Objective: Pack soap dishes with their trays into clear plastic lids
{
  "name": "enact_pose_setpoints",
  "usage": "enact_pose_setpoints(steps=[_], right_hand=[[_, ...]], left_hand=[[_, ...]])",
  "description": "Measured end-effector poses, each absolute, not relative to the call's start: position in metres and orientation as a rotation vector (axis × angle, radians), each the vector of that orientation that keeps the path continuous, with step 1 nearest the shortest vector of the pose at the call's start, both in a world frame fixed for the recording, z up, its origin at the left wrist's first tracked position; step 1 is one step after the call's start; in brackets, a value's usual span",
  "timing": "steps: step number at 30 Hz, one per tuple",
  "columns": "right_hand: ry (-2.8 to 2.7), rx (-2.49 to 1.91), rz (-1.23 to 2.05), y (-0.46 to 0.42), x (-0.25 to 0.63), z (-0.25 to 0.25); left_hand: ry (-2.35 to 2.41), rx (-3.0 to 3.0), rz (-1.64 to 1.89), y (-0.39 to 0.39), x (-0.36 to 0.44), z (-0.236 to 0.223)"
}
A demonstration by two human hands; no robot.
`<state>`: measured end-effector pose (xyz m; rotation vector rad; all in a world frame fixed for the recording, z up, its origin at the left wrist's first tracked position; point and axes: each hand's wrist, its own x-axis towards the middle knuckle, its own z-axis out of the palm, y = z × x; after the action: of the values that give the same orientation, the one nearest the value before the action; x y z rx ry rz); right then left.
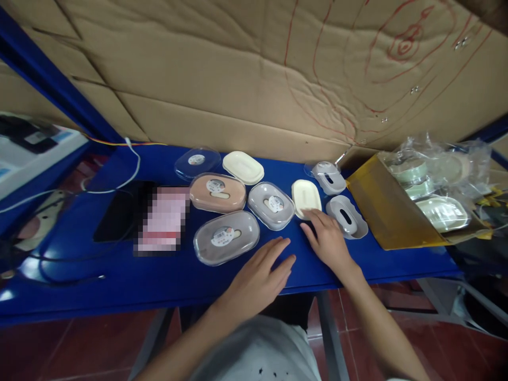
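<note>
My left hand [257,278] hovers by the table's front edge with its fingers apart and holds nothing. Fingertips of my right hand [327,238] rest at the lower end of a small cream oval tray [306,196]; that hand is open too. Right of it lies a grey soap dish base [349,219] with a dark slot, and behind that a grey dish with a clear cover [330,179]. Left of my right hand are lidded oval soap dishes with round labels: a light grey one [273,209], a peach one [214,194] and a darker grey one [226,241].
A cream oval piece [243,168] and a labelled clear lid [197,161] lie at the back of the blue table [159,283]. An open carton [377,211] with bagged pale green dishes stands right. Left are a blurred-out pink item [162,219] and a white cable [137,164].
</note>
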<state>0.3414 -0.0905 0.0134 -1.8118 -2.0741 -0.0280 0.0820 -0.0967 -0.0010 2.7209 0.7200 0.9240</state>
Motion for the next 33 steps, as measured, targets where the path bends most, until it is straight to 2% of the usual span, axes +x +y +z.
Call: enact_pose_setpoints(steps=[5,10,12,18,20,26,33], right_hand=[[-1.966,-1.797,0.091,-0.152,0.364,0.012],[-2.056,-1.505,0.314,-0.189,0.371,0.015],[-1.964,-1.527,0.247,-0.188,0.381,0.012],[-1.826,-1.896,-0.27,-0.162,0.429,-0.006],[-1.835,-1.876,-0.252,-0.161,0.436,-0.005],[-1.585,-1.78,0.231,-0.182,0.438,0.009],[-1.278,-1.882,0.039,-0.157,0.462,-0.014]], left_hand=[[0.717,2.676,0.873,-0.096,0.083,-0.001],[0.651,2.753,0.783,-0.093,0.087,-0.004],[0.623,2.765,0.722,-0.091,0.088,-0.005],[0.648,2.734,0.657,-0.092,0.089,-0.003],[0.66,2.726,0.681,-0.093,0.088,-0.002],[0.663,2.723,0.744,-0.092,0.088,-0.002],[0.642,2.69,0.728,-0.092,0.086,-0.001]])
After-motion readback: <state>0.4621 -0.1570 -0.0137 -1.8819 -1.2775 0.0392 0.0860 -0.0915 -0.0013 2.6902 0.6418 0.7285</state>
